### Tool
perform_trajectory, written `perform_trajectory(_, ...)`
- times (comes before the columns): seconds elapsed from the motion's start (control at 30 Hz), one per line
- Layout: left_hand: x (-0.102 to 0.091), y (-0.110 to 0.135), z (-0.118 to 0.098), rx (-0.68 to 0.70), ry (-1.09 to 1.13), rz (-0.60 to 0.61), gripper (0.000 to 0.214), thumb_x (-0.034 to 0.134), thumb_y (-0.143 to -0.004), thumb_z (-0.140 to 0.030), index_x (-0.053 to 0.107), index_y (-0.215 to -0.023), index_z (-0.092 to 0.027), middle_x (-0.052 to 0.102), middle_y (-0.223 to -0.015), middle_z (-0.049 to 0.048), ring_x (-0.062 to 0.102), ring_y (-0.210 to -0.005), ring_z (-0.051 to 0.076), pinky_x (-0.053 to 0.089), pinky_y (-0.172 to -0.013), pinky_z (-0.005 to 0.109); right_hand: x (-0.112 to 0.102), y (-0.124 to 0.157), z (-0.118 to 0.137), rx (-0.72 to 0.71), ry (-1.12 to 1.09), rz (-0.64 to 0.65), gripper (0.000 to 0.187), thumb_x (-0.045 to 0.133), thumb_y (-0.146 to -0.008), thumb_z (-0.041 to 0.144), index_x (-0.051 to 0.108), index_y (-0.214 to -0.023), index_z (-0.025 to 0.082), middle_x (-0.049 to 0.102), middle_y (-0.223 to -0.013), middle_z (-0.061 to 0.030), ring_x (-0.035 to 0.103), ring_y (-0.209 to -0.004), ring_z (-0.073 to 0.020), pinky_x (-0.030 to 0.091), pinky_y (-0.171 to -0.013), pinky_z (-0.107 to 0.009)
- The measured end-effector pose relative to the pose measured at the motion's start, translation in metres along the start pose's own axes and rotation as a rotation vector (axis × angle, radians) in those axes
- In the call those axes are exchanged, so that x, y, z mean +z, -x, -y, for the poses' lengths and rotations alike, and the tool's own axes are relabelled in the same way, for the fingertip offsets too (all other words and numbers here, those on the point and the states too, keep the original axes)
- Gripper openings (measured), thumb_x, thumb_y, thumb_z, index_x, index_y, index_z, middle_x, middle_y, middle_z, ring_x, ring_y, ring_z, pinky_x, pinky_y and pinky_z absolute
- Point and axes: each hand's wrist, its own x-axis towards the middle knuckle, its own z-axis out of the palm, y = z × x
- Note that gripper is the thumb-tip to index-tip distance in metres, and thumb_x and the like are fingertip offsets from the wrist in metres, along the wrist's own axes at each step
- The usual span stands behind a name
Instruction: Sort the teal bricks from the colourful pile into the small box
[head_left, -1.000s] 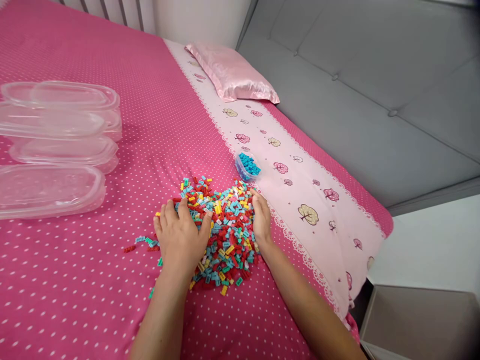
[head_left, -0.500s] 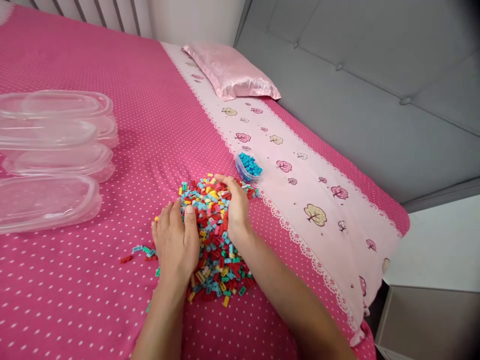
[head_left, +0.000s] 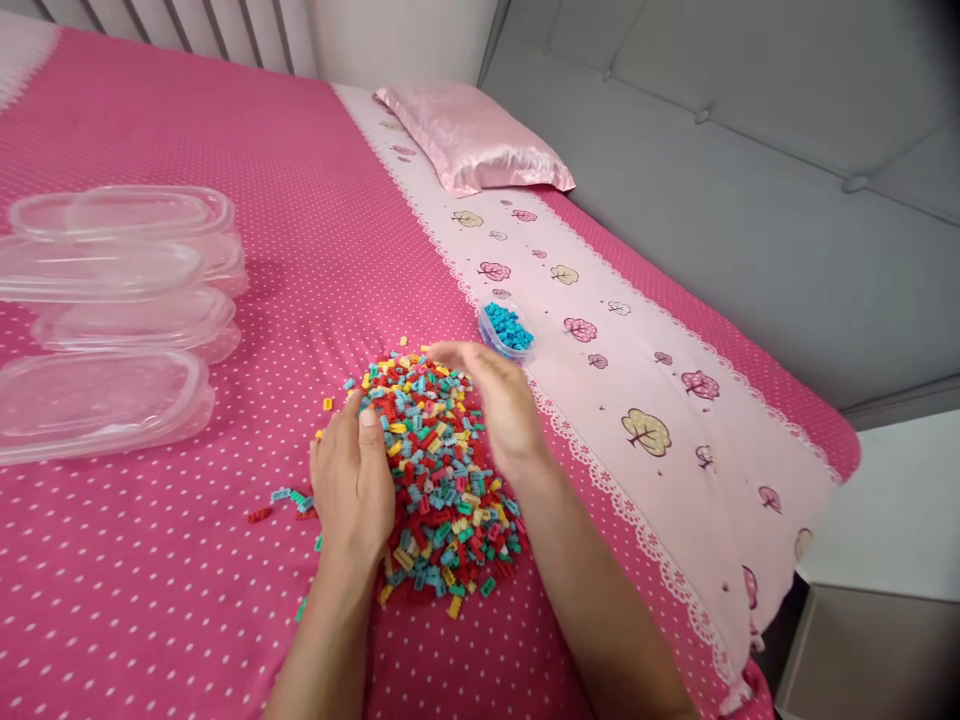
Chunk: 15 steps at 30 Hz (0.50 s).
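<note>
A heap of small toy building bricks (head_left: 442, 480) in red, yellow, light blue, green and pink lies on the bedspread. Against its left side rests my left hand (head_left: 352, 475), palm inward, thumb lifted a little from the other fingers. My right hand (head_left: 506, 405) curves round the far right side of the heap with its fingers stretched out, slightly blurred. Neither hand grips anything. Just beyond my right hand stands a small clear tub (head_left: 507, 330) of blue bricks. A few stray bricks (head_left: 289, 497) lie left of my left hand.
Clear plastic boxes with lids (head_left: 105, 405) stand in a row on the left. A pink satin pillow (head_left: 480, 140) lies at the back, near the grey padded headboard (head_left: 712, 190). The pink dotted bedspread (head_left: 187, 600) has a pale tree-print band.
My right hand has moved outward to the right, uncovering more of the heap. The bricks between my hands are spread wider. My left hand stays at the heap's left side.
</note>
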Motion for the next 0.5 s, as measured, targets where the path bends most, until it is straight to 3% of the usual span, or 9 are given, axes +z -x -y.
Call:
perform_trajectory(0.1, 0.0, 0.001, 0.0, -0.011, -0.008, 0.004, 0.066, 0.017, -0.092, -0.056, 0.045, -0.134, -0.015, 0.047, -0.138, 0.011, 0.038, -0.129, 0.026, 0.022, -0.111, 0.049, -0.045, -0.011, -0.02, -0.003, 0.333, -0.313, 0.027, 0.05, -0.083, 0.04, 0.067, -0.094, 0.022, 0.069, -0.102, -0.0042, 0.061, -0.1, -0.0184, 0.043, -0.095, -0.038)
perform_trajectory(0.13, 0.0, 0.001, 0.0, -0.012, -0.011, 0.004, 0.065, 0.017, -0.092, -0.055, 0.046, -0.134, -0.015, 0.047, -0.138, 0.0111, 0.039, -0.129, 0.026, 0.022, -0.111, 0.049, -0.059, -0.014, -0.029, 0.038, 0.428, -0.361, 0.028, 0.049, -0.083, 0.04, 0.067, -0.094, 0.021, 0.069, -0.102, -0.0052, 0.061, -0.1, -0.02, 0.043, -0.094, -0.039)
perform_trajectory(0.23, 0.0, 0.002, -0.001, -0.008, -0.023, -0.004, 0.064, 0.018, -0.092, -0.054, 0.047, -0.132, -0.015, 0.048, -0.137, 0.0105, 0.039, -0.129, 0.026, 0.023, -0.111, 0.048, -0.082, -0.016, -0.057, 0.172, 0.688, -0.318, 0.028, 0.048, -0.08, 0.038, 0.067, -0.09, 0.02, 0.07, -0.099, -0.0074, 0.061, -0.097, -0.0238, 0.042, -0.092, -0.043)
perform_trajectory(0.37, 0.001, 0.003, -0.001, 0.039, -0.088, 0.002, 0.06, 0.018, -0.093, -0.051, 0.049, -0.13, -0.015, 0.051, -0.135, 0.0099, 0.041, -0.127, 0.025, 0.025, -0.11, 0.048, -0.074, -0.014, -0.077, 0.108, 0.923, -0.294, 0.031, 0.044, -0.081, 0.032, 0.066, -0.095, 0.015, 0.067, -0.102, -0.0138, 0.057, -0.102, -0.0261, 0.036, -0.097, -0.046)
perform_trajectory(0.5, 0.005, 0.005, -0.002, 0.143, -0.309, 0.035, 0.057, 0.024, -0.092, -0.048, 0.047, -0.131, -0.014, 0.049, -0.135, 0.0128, 0.039, -0.128, 0.028, 0.022, -0.11, 0.05, -0.048, -0.01, -0.079, 0.004, 0.87, -0.155, 0.034, 0.04, -0.085, 0.034, 0.062, -0.103, 0.015, 0.065, -0.106, -0.0132, 0.054, -0.104, -0.0246, 0.037, -0.096, -0.043)
